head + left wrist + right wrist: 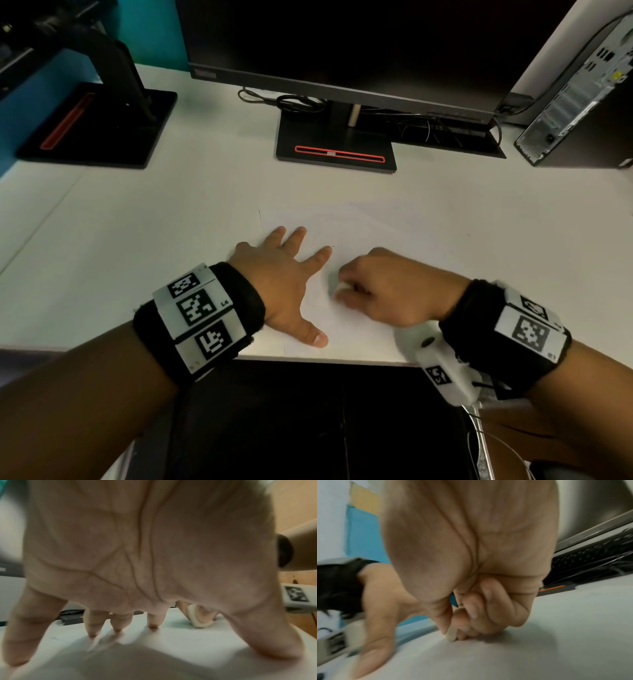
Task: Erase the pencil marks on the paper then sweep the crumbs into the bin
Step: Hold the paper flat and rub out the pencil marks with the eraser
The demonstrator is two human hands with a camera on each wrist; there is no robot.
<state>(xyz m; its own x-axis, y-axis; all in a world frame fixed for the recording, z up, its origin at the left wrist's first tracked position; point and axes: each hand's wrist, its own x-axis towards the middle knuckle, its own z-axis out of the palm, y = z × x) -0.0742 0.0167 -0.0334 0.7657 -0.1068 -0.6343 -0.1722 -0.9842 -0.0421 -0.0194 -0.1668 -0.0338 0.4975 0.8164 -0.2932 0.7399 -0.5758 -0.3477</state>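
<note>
While pinched between thumb and curled fingers of the right hand (383, 287), eraser (197, 618) held on edge, lower end touching the paper (359, 233); long axis roughly upright, tilted a little. Left hand (284, 274) spread flat just beside it, fingers straight, fingertips (93, 634) and thumb pressing the sheet down near its left edge. Nothing grasped there, only pinning.

Paper lying on the white bench (137, 212), near the front edge, stretching away from both hands toward the monitor stand (335, 144). Pencil marks too faint to make out for certain; a few thin traces perhaps toward the far part of the sheet. No crumbs visible, no bin in view.

Judged as mid-erasing, sweeping not yet begun. Unrubbed area lying mostly ahead and to the right of the eraser, so right hand nearer and best placed to work outward, away from the pinning hand. Risk of creasing if strokes run toward the unheld far right corner.
</note>
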